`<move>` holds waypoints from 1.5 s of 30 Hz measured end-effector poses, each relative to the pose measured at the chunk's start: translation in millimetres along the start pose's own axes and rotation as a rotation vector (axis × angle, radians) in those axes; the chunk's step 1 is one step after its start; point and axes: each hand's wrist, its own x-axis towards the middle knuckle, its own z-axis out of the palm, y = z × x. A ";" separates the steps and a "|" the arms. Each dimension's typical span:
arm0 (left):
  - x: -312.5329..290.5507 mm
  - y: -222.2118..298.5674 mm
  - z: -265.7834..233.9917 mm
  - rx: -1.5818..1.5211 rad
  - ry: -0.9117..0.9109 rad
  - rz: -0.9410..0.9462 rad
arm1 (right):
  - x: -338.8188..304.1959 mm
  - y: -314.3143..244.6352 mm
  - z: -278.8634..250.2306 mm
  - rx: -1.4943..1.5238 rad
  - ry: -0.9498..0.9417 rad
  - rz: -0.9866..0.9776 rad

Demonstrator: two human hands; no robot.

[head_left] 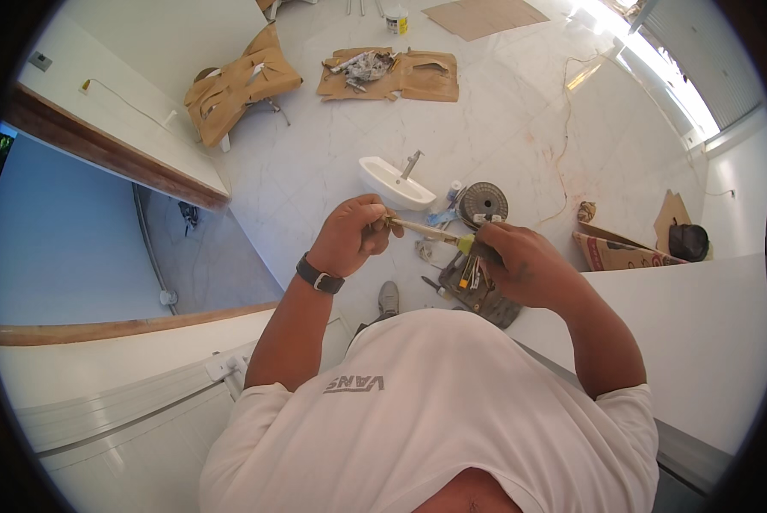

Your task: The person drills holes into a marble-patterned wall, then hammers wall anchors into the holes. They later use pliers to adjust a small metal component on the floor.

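1. The left hand (354, 232) is clenched around the far tip of a screwdriver (435, 233), its fingers curled over something too small to make out
2. The right hand (520, 265) grasps the yellow-green handle end of the same screwdriver, fingers wrapped tight; the pale shaft runs between the two hands, held in the air above the floor
3. A black wristwatch (319, 275) sits on the left wrist
4. Just below the right hand, on the floor, lies an open tool pouch (477, 295) with several tool handles showing
5. A white washbasin (394, 182) with a tap lies on the floor just beyond the hands, and a round grey ribbed disc (483, 203) sits to its right
6. Farther off, flattened cardboard (418, 75) carries a heap of metal fittings; more cardboard covers something at far left (238, 85)
7. A black bag (688, 241) rests at the right, by a printed sack (619, 252)
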 end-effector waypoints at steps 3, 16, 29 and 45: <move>0.0 0.1 -3.4 0.030 -0.042 -0.027 | -0.7 -0.8 -1.5 0.002 -0.023 -0.008; 1.1 -0.4 -8.6 0.171 -0.030 -0.055 | 1.3 4.5 5.2 0.109 -0.143 0.033; 0.2 -7.7 -8.8 0.086 -0.032 -0.046 | -2.5 -5.9 -6.3 0.077 -0.202 0.094; -11.3 -18.1 15.3 0.400 0.145 0.183 | -3.4 -7.4 17.7 0.175 -0.117 0.152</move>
